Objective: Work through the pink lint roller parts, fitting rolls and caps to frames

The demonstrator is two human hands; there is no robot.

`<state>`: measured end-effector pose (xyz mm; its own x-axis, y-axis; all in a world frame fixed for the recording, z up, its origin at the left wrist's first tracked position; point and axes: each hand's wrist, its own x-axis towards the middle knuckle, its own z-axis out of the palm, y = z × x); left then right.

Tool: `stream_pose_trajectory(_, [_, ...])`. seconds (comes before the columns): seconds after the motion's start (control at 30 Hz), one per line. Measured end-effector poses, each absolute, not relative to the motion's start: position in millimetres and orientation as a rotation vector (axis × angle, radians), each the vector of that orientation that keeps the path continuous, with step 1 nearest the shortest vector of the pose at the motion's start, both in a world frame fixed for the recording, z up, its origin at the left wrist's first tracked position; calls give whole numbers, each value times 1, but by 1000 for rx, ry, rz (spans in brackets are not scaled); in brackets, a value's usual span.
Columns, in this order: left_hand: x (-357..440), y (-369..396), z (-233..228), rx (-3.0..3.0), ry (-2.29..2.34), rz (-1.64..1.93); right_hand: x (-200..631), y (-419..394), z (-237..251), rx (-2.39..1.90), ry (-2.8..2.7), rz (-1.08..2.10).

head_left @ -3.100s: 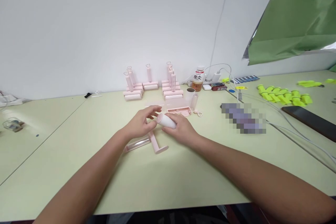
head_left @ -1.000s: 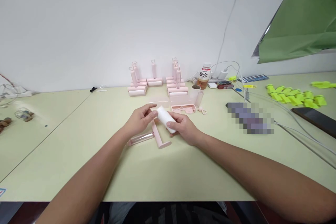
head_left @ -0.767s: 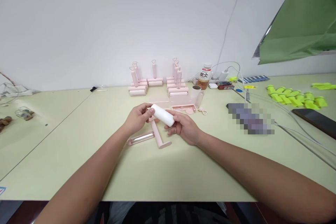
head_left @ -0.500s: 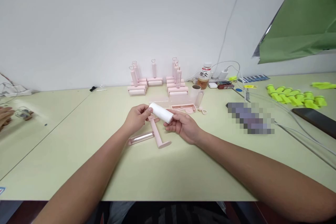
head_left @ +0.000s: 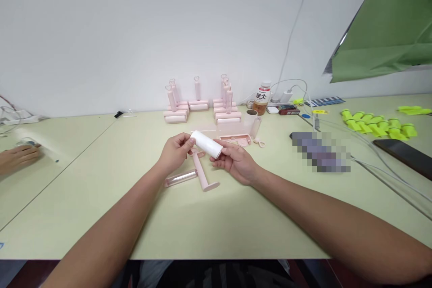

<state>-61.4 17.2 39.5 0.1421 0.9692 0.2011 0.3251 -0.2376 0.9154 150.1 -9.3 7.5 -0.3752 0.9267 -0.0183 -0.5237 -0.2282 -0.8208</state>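
Observation:
Above the pale green table (head_left: 209, 229) I hold a white paper roll (head_left: 206, 144) between both hands. My left hand (head_left: 175, 152) pinches its left end with thumb and fingertips. My right hand (head_left: 235, 162) cradles its right end from below. Right under the roll lies a pink roller handle (head_left: 201, 174) flat on the table, with a clear pink tube (head_left: 180, 178) beside it to the left.
Assembled pink rollers (head_left: 202, 105) stand in groups at the back by the wall, with a pink tray of parts (head_left: 235, 138) in front. A drink bottle (head_left: 262, 98), chargers and cables sit right of them; yellow-green parts (head_left: 376, 126) and a dark phone (head_left: 403, 153) lie far right. Another person's hand (head_left: 16, 158) rests at the left edge.
Both hands have lifted the white roll off the table and turned it more level, left hand now gripping its end. Another person's hand has come in at the left edge.

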Motion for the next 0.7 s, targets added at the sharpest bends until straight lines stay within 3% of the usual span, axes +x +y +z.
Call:
stream_pose_trajectory(0.27, [-64, 21, 35, 1617, 1227, 1193, 149, -11, 13, -680, -809, 1812])
stream_pose_trajectory(0.57, [-91, 30, 63, 1581, 1461, 1457, 148, -4, 6, -995, -1013, 1464])
stream_pose_trajectory(0.7, [-111, 47, 74, 1791, 1789, 1331, 147, 1, 13, -1131, -1263, 1241])
